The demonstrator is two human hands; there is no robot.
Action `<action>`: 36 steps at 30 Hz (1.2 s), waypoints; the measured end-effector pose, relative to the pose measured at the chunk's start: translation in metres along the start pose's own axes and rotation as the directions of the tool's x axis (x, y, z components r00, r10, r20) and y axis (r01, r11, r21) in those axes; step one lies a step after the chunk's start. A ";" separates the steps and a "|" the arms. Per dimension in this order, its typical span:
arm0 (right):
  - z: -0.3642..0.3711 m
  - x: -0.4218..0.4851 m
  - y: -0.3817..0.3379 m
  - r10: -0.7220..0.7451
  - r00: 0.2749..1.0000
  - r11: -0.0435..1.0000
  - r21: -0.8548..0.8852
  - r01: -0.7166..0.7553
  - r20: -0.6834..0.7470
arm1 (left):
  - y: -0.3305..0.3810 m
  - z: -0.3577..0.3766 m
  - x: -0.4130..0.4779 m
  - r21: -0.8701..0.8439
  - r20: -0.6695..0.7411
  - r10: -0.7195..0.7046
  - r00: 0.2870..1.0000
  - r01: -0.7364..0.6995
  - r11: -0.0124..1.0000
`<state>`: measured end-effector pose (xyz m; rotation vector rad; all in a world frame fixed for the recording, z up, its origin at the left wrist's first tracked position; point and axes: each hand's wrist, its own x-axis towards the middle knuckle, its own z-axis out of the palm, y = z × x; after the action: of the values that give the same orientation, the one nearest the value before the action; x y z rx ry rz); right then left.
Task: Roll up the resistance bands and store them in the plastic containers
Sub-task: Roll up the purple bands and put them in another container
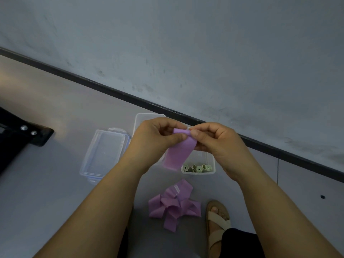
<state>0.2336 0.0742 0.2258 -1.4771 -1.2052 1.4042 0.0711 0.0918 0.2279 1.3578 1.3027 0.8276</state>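
Left hand (158, 139) and right hand (216, 144) pinch the smooth lilac band (177, 155) by its top edge.
They hide much of the clear plastic container (213, 163); rolled green bands (197, 168) show inside.

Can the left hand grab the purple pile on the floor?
Probably not yet: the left hand pinches a purple band together with the right hand. Nothing covers the pile, though, so once free it likely could.
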 end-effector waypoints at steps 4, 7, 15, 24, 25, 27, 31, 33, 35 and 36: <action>0.000 0.001 -0.001 0.014 1.000 0.997 0.074 -0.012 -0.015 | -0.001 0.000 0.001 -0.103 0.001 -0.045 0.999 0.045 0.994; 0.000 0.001 0.000 0.017 0.999 0.991 0.134 -0.013 -0.030 | 0.000 0.000 0.001 -0.205 0.063 -0.101 0.993 0.111 0.972; -0.009 -0.014 -0.010 -0.025 0.948 0.994 -0.091 0.056 0.316 | -0.004 -0.020 0.003 -0.227 0.346 -0.233 0.909 0.322 0.919; -0.010 -0.023 -0.017 0.025 0.824 0.988 -0.142 0.068 0.567 | -0.007 -0.025 0.002 -0.092 0.648 -0.251 0.719 0.401 0.911; -0.010 -0.023 -0.017 0.023 0.817 0.985 -0.152 0.080 0.577 | -0.008 -0.025 0.002 -0.099 0.667 -0.241 0.705 0.404 0.909; -0.011 -0.023 -0.016 0.013 0.811 0.979 -0.172 0.109 0.585 | -0.008 -0.025 0.001 -0.104 0.696 -0.224 0.682 0.404 0.909; -0.010 -0.024 -0.017 0.007 0.824 0.971 -0.201 0.130 0.567 | -0.008 -0.024 0.000 -0.113 0.719 -0.208 0.663 0.407 0.906; -0.011 -0.024 -0.018 -0.002 0.836 0.965 -0.218 0.145 0.548 | -0.007 -0.023 0.000 -0.095 0.705 -0.219 0.674 0.396 0.913; -0.012 -0.025 -0.018 -0.008 0.841 0.960 -0.231 0.157 0.540 | -0.005 -0.021 -0.001 -0.076 0.679 -0.237 0.695 0.388 0.918; -0.013 -0.024 -0.018 -0.009 0.842 0.957 -0.241 0.164 0.539 | -0.005 -0.019 -0.002 -0.072 0.662 -0.247 0.707 0.389 0.918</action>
<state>0.2455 0.0567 0.2513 -1.2146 -1.8604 1.6985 0.0512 0.0938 0.2281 1.0579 0.8307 0.1953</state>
